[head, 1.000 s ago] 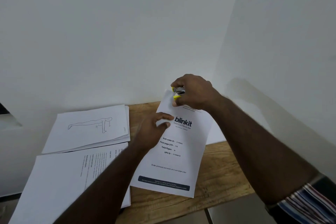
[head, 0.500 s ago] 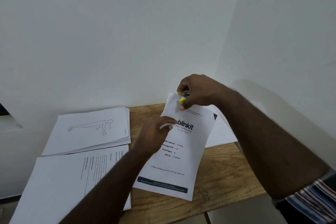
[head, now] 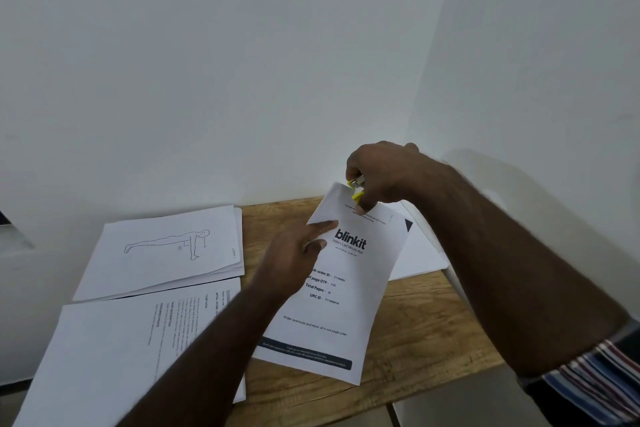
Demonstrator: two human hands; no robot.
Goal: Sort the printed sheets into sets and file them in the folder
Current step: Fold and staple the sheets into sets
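Blinkit sheet: lay tilted on the wooden table, its far corner lifted into the small yellow stapler; how many pages were under it could not be told.
Stapler: mostly hidden inside the right hand; only its yellow front and a bit of metal showed.
Right hand: fingers curled round the stapler, squeezing it at the sheet's corner.
Left hand: rested on the sheet's left edge, forefinger straight on the paper, thumb beside it; the other fingers were hidden.
Push-up drawing stack: left, near the wall.
Text pages: nearer, partly covered by the left forearm, print too small to read.
More paper: behind the right arm, largely hidden.
Striped sleeve: cut off at the frame's right edge.
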